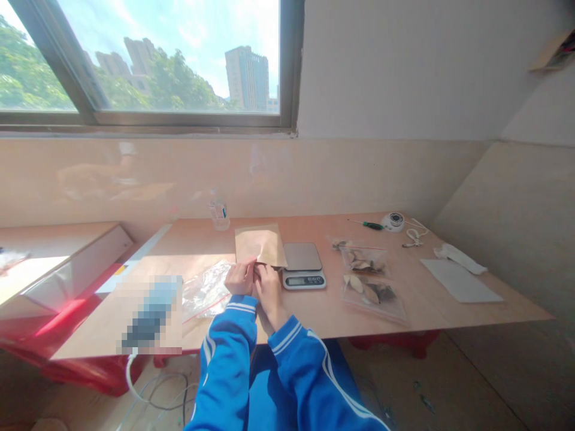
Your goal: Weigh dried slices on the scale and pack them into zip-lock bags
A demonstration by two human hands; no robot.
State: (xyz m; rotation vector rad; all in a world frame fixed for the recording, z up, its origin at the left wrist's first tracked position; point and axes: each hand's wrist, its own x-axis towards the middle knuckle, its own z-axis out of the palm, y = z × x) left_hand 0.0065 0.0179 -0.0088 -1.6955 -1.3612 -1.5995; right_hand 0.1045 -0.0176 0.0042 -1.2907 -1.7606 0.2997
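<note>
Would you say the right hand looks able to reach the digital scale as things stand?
Probably yes: the digital scale lies beside the right hand, with nothing apparent between them, though that hand is at the brown paper bag.

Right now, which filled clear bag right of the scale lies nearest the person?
The frontmost bag, closest to the table's near edge, with pale oval pieces toward its left side; the other filled bags lie behind it, toward the wall.

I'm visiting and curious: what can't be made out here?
In the head view:
Brown paper packet: contents, if any, hidden by opaque paper.
Left hand and right hand: grip hidden by their backs.
Scale display: reading too small and blurred.
Pixelated item, left: details masked by blocks.
Object, upper right: cut off by edge.
</note>
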